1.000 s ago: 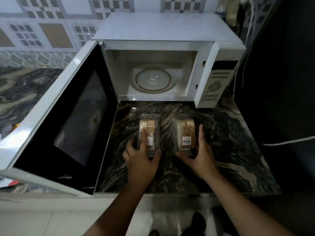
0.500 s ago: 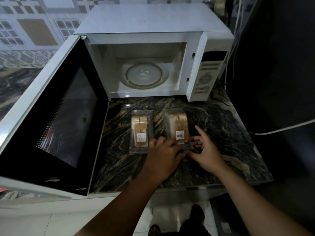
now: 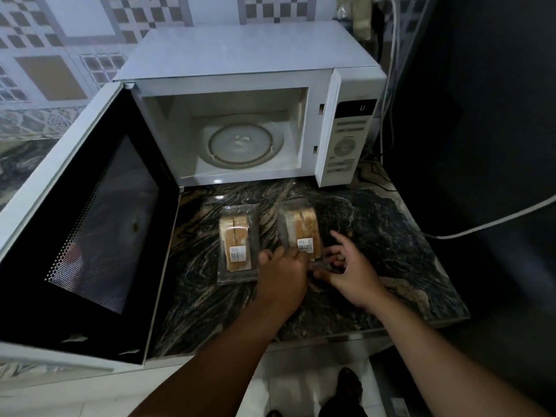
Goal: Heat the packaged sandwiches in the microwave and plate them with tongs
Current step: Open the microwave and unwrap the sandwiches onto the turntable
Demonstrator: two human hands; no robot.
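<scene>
Our left hand (image 3: 282, 275) and right hand (image 3: 350, 273) are apparently pinching the near edge of the right clear-plastic sandwich pack (image 3: 299, 228); its twin (image 3: 237, 242) is lying left, on the dark marbled counter (image 3: 376, 236), before the open white microwave (image 3: 246, 115).

One camera sits on the person's head. It looks forward and down, close over the dark tabletop (image 3: 376, 236) and the open microwave (image 3: 240, 70).

Both hands (image 3: 316, 270) gripping right sandwich pack (image 3: 299, 228), microwave (image 3: 240, 115) open
</scene>
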